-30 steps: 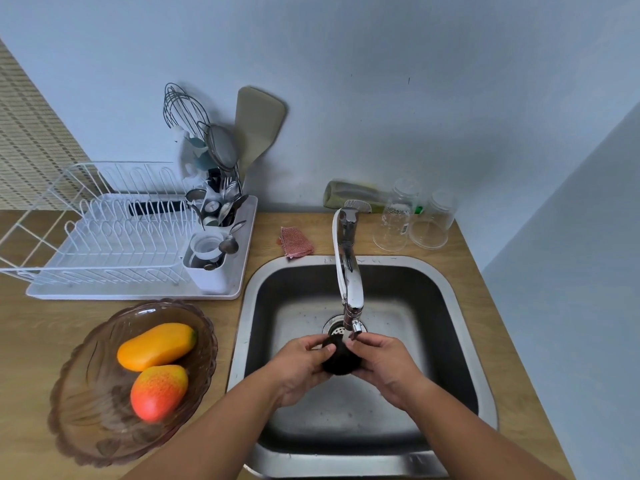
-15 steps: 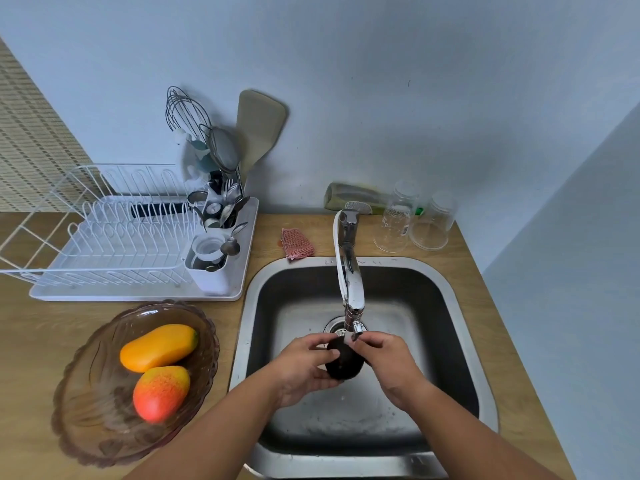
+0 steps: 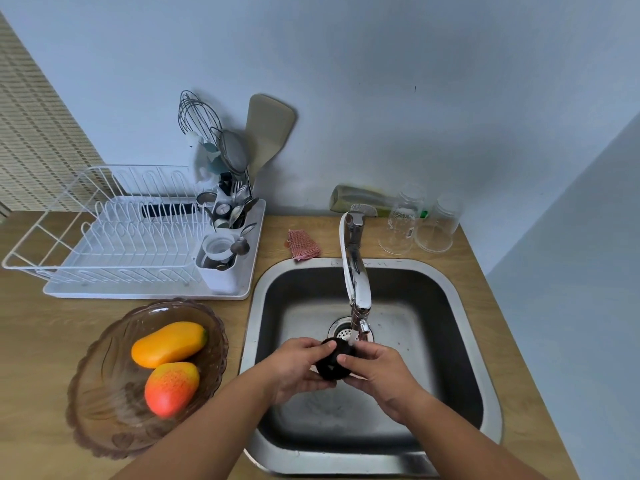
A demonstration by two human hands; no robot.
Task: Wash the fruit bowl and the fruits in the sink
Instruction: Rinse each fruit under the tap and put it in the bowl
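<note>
Both hands keep turning a dark round fruit (image 3: 333,361), likely an avocado, under the faucet (image 3: 356,289) over the sink (image 3: 453,341). The left hand (image 3: 294,370) and right hand (image 3: 379,374) have rolled it slightly since a moment ago, fingers clamped around it. Two mangoes (image 3: 169,342) wait unwashed in the glass fruit bowl (image 3: 100,403) on the surface.
</note>
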